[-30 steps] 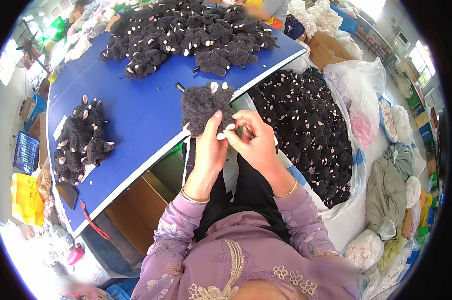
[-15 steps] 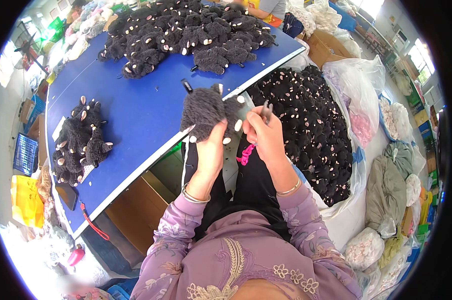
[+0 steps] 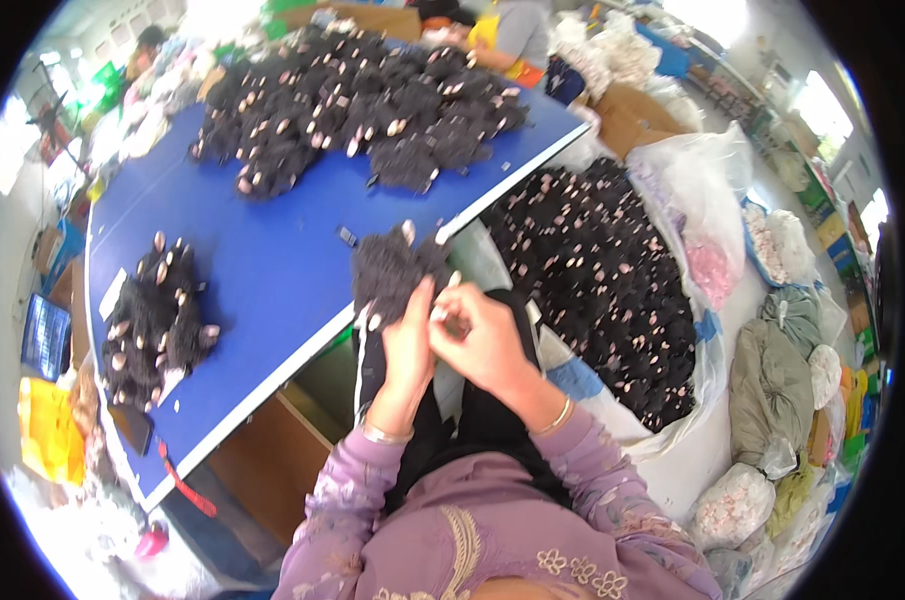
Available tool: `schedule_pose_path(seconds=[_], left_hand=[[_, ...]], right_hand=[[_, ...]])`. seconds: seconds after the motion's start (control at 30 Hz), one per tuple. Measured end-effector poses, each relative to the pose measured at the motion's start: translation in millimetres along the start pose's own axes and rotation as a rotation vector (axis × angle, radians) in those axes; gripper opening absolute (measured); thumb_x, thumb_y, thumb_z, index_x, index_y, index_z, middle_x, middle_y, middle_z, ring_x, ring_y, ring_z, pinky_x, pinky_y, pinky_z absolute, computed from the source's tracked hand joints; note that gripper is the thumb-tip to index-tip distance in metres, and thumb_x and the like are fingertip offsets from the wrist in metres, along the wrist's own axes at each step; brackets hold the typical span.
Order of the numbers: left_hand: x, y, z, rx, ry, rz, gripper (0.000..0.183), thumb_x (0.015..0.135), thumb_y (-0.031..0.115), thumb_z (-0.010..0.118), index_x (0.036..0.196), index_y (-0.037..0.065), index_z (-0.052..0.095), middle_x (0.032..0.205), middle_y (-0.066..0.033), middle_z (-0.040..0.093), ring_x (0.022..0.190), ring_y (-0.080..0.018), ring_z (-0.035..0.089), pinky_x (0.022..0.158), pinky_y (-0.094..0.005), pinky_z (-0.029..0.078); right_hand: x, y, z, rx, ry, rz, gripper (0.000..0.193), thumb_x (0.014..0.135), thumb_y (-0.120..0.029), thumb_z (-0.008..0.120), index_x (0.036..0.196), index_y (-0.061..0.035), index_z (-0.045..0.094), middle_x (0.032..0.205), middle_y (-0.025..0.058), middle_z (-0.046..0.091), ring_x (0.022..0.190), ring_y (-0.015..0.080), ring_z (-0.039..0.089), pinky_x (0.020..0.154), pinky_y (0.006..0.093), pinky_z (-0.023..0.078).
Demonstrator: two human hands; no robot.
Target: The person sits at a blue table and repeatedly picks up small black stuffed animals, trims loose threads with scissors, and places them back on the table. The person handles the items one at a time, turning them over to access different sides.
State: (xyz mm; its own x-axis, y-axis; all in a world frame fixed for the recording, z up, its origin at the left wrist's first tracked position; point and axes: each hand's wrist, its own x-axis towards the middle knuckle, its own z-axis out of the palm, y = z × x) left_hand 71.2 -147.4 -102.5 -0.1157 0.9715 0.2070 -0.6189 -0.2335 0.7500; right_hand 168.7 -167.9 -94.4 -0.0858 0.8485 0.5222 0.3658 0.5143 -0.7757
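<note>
A black, fluffy plush toy skin (image 3: 385, 272) with small pale ears and feet and a dark tag is at the table's near edge. My left hand (image 3: 407, 340) is closed on its lower side, thumb on top. Right beside it, my right hand (image 3: 488, 342) has curled fingers against the toy's right edge, close to the left thumb. Whatever those fingers hold is hidden and blurred. The blue table (image 3: 283, 260) extends beyond the toy, with a small pile of similar black plush pieces (image 3: 158, 325) at its left.
A big heap of black plush pieces (image 3: 348, 100) covers the table's far part. To the right, a large white sack (image 3: 708, 370) is filled with more black pieces (image 3: 598, 270). A dark phone (image 3: 131, 428) with a red strap (image 3: 188, 485) lies at the table's near left corner.
My right hand has moved left and down to meet the toy and left hand. The dark metal tool tips and the pink cord seen at it before no longer show.
</note>
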Motion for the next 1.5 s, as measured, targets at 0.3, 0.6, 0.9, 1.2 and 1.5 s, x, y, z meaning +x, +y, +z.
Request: schedule_pose_path(seconds=[0.3,0.6,0.9,1.2,1.5], left_hand=[[-10.2,-19.6,-15.0,0.122,0.211,-0.033,0.024,0.091,0.005,0.058,0.114,0.0,0.057,0.109,-0.0065,0.06,0.094,-0.0154,0.058,0.083,-0.0296,0.048],[-15.8,-2.9,-4.7,-0.133,0.27,-0.011,0.029,0.093,0.004,0.053,0.122,0.003,0.052,0.113,-0.0055,0.059,0.099,-0.0164,0.058,0.084,-0.0299,0.048],[-12.0,-6.1,-33.8,0.027,0.205,-0.141,0.029,0.091,0.005,0.053,0.119,0.001,0.054,0.112,-0.0073,0.06,0.1,-0.0182,0.059,0.087,-0.0322,0.048],[-15.0,-10.2,-33.8,0.11,0.081,-0.181,0.023,0.087,0.003,0.058,0.109,0.002,0.061,0.103,-0.0033,0.062,0.094,-0.014,0.058,0.085,-0.0288,0.047],[3.5,-15.3,-44.7,-0.042,0.125,-0.411,0.012,0.09,0.014,0.055,0.091,0.003,0.061,0.085,-0.0051,0.065,0.069,-0.0115,0.062,0.055,-0.0254,0.051]], right_hand=[[1.5,1.9,-6.4,0.195,-0.069,0.196,0.019,0.081,-0.005,0.068,0.082,-0.003,0.049,0.067,0.0008,0.056,0.059,0.0044,0.053,0.053,0.0215,0.042],[-5.9,-4.2,1.1,0.314,0.11,0.219,0.022,0.081,-0.006,0.068,0.075,-0.0047,0.046,0.063,-0.0019,0.052,0.057,0.0017,0.045,0.05,0.021,0.037],[-3.4,5.6,-11.8,0.184,0.011,0.225,0.029,0.08,-0.008,0.075,0.095,-0.0047,0.05,0.075,-0.0007,0.061,0.056,-0.0003,0.044,0.049,0.0171,0.034],[2.5,9.7,-17.9,0.184,-0.087,0.231,0.018,0.084,-0.005,0.067,0.092,-0.0004,0.052,0.068,0.0021,0.059,0.059,0.0023,0.05,0.052,0.0205,0.041],[-6.4,11.4,-27.7,-0.002,-0.111,0.042,0.017,0.078,-0.002,0.069,0.085,-0.0021,0.054,0.067,0.0035,0.056,0.058,0.0068,0.053,0.056,0.0221,0.045]])
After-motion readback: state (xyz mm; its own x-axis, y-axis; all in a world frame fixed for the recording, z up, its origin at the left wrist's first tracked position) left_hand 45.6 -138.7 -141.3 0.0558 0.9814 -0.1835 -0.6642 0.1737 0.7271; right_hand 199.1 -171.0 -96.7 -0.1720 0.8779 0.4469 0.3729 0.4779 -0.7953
